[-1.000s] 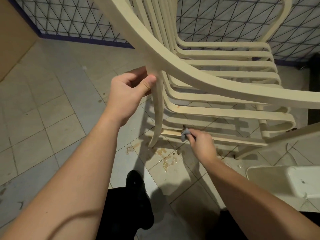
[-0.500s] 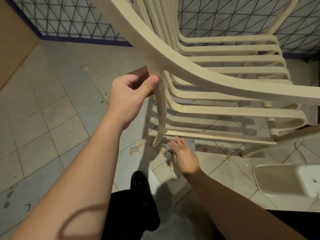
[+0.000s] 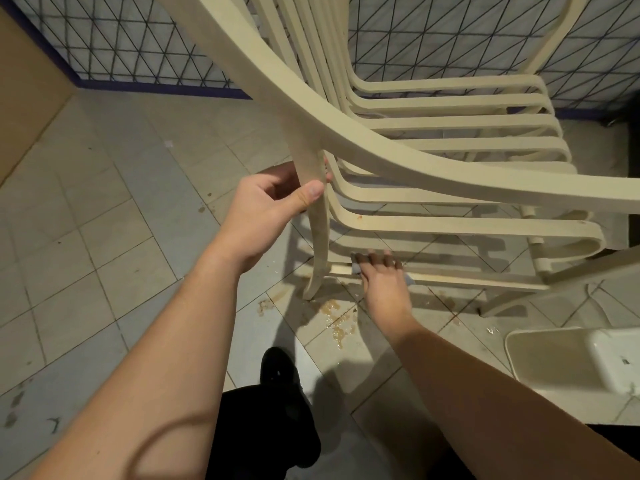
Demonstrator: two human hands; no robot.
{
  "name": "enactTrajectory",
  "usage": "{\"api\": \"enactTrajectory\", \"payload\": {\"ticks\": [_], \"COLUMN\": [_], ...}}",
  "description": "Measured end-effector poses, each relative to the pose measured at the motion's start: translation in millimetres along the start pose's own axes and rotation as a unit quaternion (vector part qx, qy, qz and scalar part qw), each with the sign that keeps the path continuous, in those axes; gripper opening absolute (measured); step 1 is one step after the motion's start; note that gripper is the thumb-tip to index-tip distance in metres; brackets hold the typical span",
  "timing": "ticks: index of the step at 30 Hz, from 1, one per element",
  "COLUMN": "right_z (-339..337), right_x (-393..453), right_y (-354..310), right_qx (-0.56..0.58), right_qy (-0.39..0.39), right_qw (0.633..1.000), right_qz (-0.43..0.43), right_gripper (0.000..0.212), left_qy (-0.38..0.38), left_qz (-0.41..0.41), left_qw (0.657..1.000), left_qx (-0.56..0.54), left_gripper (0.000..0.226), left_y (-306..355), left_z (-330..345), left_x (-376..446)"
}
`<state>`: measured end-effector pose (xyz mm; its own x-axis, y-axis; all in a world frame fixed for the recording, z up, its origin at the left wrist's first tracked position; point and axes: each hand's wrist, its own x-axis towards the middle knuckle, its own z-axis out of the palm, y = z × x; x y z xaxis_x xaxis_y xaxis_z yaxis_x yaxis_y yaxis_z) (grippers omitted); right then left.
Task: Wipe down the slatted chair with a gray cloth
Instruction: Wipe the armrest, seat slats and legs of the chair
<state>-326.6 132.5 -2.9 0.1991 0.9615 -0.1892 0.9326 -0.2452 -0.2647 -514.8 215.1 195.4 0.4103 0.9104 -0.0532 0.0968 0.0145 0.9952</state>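
Slatted chair (image 3: 433, 174): cream plastic, tipped over so the seat slats run across my view and one leg (image 3: 317, 223) hangs down with its foot touching the tiled floor (image 3: 104, 220). The long armrest sweeps from top centre out to the right edge.

Gray cloth (image 3: 356, 268): pressed against the lowest slat, just right of the leg. I see only a corner of it at the left side of the right hand, and a small bit poking out at the hand's right side; the rest is covered.

Right hand (image 3: 381, 282): laid flat over the cloth, fingers extended and spread on the slat, pressing the cloth to it. I see no curl round the cloth.

Left hand (image 3: 266, 209): grips the chair leg just below where it meets the armrest, thumb across the near face, fingers wrapped behind.

Floor under the leg: brownish wet stain (image 3: 336, 317) on the tiles, just near my right wrist.

Lower right: a white plastic tub (image 3: 568, 362) on the floor, apart from the chair. Bottom centre: black shoe (image 3: 280, 375) and dark trouser leg. Behind the chair, a wall (image 3: 138, 43) with a dark diamond-grid pattern and a purple base strip.
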Motion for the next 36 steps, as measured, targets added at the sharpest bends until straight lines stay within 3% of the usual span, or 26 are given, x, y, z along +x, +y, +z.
{"api": "enactTrajectory", "payload": {"ticks": [6, 9, 11, 15, 17, 20, 24, 27, 30, 33, 36], "right_z": [5, -5, -8, -13, -17, -20, -26, -34, -53, -69, -72], "right_x": [10, 4, -1, -14, -17, -21, -25, -30, -39, -33, -25], "right_y": [-11, 10, 27, 62, 76, 95, 119, 143, 179, 197, 181], "right_qx": [0.015, 0.009, 0.014, 0.018, 0.014, 0.011, 0.018, 0.037, 0.09, 0.097, 0.112], "right_qy": [-0.034, -0.043, -0.043, -0.042, -0.05, -0.039, -0.035, -0.035, 0.05, 0.134, 0.059], "right_qw": [0.994, 0.992, 0.993, 0.995, 0.995, 0.996, 0.998, 0.998, 0.995, 0.986, 0.991], "right_qz": [-0.105, -0.117, -0.112, -0.094, -0.081, -0.074, -0.058, -0.033, -0.008, 0.021, 0.049], "right_gripper": [0.079, 0.092, 0.09, 0.095, 0.101, 0.104, 0.09, 0.07, 0.044, 0.032, 0.03], "left_qy": [0.017, -0.009, -0.034, -0.161, -0.221, -0.246, -0.244, -0.267, -0.275, -0.262, -0.264], "left_qz": [0.006, -0.045, -0.141, -0.29, -0.277, -0.209, -0.132, -0.142, -0.164, -0.158, -0.161], "left_qw": [0.999, 0.988, 0.943, 0.804, 0.782, 0.794, 0.791, 0.754, 0.734, 0.732, 0.732], "left_qx": [0.038, 0.147, 0.3, 0.494, 0.512, 0.515, 0.545, 0.584, 0.599, 0.609, 0.607], "left_gripper": [0.017, 0.032, 0.043, 0.047, 0.042, 0.047, 0.071, 0.076, 0.079, 0.087, 0.093], "left_y": [3, -3, -14, -34, -40, -62, -96, -117, -133, -140, -141], "left_z": [5, 6, 4, 10, 35, 89, 145, 162, 168, 171, 171], "left_x": [-1, -4, -7, -19, -26, -27, -10, 2, 4, 0, -3]}}
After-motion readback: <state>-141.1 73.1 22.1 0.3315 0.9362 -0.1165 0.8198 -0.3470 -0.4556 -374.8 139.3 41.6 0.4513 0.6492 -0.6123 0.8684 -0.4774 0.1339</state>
